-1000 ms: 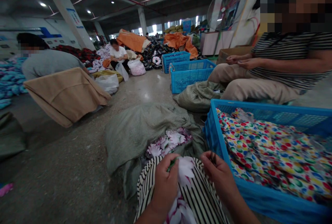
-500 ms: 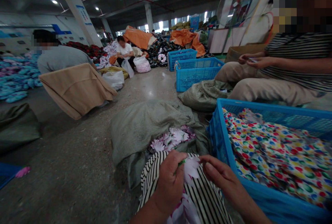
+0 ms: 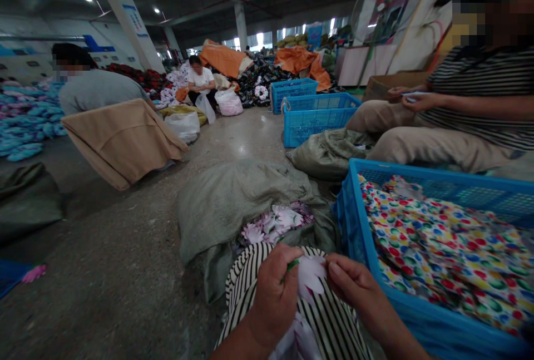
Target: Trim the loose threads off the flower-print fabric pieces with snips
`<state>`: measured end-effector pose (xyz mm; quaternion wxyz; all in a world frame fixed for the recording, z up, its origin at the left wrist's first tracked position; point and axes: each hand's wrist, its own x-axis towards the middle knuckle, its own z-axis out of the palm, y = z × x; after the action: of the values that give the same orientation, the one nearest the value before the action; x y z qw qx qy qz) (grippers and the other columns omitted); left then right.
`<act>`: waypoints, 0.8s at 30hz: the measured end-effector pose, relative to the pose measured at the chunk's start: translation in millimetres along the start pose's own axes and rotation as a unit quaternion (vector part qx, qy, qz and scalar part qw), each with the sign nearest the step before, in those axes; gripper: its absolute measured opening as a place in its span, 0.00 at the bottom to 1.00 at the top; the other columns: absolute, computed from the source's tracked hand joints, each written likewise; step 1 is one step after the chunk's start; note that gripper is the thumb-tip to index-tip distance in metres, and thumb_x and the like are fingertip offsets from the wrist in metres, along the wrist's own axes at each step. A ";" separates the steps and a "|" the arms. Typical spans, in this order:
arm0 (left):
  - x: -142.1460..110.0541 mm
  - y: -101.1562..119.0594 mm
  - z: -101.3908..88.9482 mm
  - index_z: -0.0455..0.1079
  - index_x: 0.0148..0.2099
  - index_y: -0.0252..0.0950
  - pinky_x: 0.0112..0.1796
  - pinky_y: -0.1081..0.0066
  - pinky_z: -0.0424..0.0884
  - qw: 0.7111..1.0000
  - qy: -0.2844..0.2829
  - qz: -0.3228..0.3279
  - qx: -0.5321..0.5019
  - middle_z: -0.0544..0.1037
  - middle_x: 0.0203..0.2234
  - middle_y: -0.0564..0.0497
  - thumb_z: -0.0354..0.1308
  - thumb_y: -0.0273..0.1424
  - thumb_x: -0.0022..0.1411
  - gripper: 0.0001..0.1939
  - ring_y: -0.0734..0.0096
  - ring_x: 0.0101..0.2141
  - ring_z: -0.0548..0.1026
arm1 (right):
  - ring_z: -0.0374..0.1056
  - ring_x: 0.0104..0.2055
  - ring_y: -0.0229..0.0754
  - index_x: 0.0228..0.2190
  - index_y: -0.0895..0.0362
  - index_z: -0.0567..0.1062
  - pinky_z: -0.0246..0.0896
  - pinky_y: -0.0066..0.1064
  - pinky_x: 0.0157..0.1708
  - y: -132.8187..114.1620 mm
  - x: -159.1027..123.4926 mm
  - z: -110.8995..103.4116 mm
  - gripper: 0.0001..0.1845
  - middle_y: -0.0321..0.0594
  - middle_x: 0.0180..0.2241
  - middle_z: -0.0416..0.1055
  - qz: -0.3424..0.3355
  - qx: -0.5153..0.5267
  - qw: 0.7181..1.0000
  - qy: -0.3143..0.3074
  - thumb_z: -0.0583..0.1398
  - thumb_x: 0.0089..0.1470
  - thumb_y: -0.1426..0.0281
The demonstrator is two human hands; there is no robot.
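My left hand (image 3: 277, 287) is closed on a pale pink artificial flower (image 3: 311, 276) with a bit of green at its base. Its petals fan out to the right of my thumb. My right hand (image 3: 354, 282) is closed in a pinch right at the tips of the upper petals. What those fingers grip, if anything, is too small to make out. Below both hands lies black-and-white striped cloth (image 3: 246, 287) over my lap, with more pale pink petals (image 3: 298, 340) on it.
Ahead, a grey-green sack (image 3: 233, 198) gapes over pink-white flowers (image 3: 275, 223). At right stands a blue crate (image 3: 354, 210) of colourful dotted fabric pieces (image 3: 442, 248). A person in stripes (image 3: 471, 93) sits beyond it. Farther off are blue crates (image 3: 321, 118) and a cloth-draped chair (image 3: 120, 143).
My right fingertips have drawn closer together beside the petals. The flower has shifted slightly to the right, still in my left hand. The seated person's hands at right have moved a little.
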<state>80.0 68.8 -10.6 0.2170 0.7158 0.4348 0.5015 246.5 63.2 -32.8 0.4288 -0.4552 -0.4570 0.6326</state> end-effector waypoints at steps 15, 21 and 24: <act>-2.9 4.2 2.1 0.69 0.39 0.39 0.38 0.80 0.65 0.993 -0.015 -0.111 -0.030 0.75 0.32 0.54 0.48 0.28 0.60 0.09 0.77 0.35 0.72 | 0.46 0.18 0.28 0.26 0.57 0.72 0.43 0.19 0.16 -3.8 -3.1 10.2 0.17 0.28 0.16 0.52 0.069 0.157 0.983 0.066 0.63 0.41 0.55; -1.3 5.0 2.2 0.69 0.38 0.38 0.37 0.81 0.65 0.994 -0.011 -0.104 -0.032 0.76 0.31 0.54 0.49 0.28 0.59 0.08 0.77 0.34 0.72 | 0.39 0.16 0.27 0.20 0.59 0.65 0.31 0.22 0.15 1.2 -1.0 5.9 0.20 0.26 0.14 0.47 0.038 0.107 0.993 -0.009 0.59 0.46 0.55; -1.0 4.9 1.8 0.69 0.38 0.39 0.37 0.80 0.65 0.993 -0.007 -0.117 -0.029 0.76 0.31 0.54 0.49 0.29 0.59 0.08 0.77 0.34 0.72 | 0.38 0.16 0.28 0.18 0.59 0.63 0.30 0.24 0.16 2.0 -0.7 3.0 0.21 0.26 0.13 0.47 0.019 0.091 0.996 -0.008 0.58 0.48 0.55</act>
<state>83.5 65.6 -8.2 0.2984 0.6565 0.4994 0.4802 243.5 61.5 -34.1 0.4527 -0.4180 -0.3924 0.6830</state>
